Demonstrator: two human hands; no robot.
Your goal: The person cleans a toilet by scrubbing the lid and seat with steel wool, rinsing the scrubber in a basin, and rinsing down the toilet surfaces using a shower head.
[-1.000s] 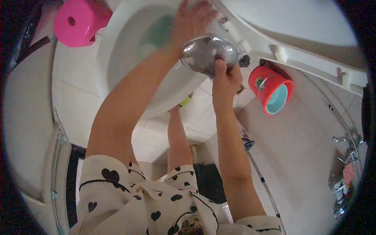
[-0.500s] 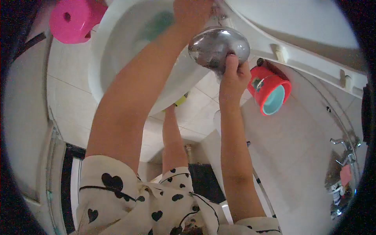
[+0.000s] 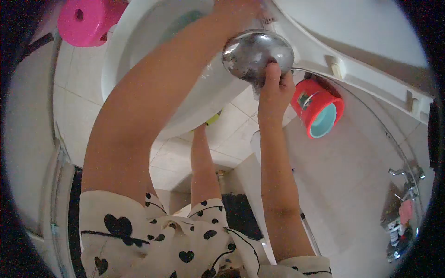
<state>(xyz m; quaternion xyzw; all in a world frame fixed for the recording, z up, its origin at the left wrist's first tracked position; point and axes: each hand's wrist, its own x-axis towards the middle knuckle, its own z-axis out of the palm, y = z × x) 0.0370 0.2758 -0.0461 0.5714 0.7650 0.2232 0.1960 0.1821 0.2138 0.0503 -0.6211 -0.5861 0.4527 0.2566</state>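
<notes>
My right hand [image 3: 276, 85] grips a shiny, rounded metal bowl-like object [image 3: 255, 53] by its near side, the thumb pressed on its surface. It is held over the edge of the white washbasin [image 3: 109, 69], its exact kind unclear. My left hand [image 3: 245, 11] reaches across the basin to the top edge of the view, close to the metal tap fitting [image 3: 268, 21]. That hand is blurred and partly cut off, so its fingers do not show clearly. Something greenish [image 3: 185, 22] shows inside the basin, partly behind my left forearm.
A pink plastic item with a round hole [image 3: 88, 28] stands at the upper left. Right of my right hand is a red bucket [image 3: 320, 99] with a light blue inside. A chrome tap [image 3: 405, 176] and several small bottles lie along the tub [image 3: 345, 185] at the right.
My left forearm and elbow have swung outward to the left, and the left hand has shifted slightly right near the tap. My right hand keeps the metal object almost in place.
</notes>
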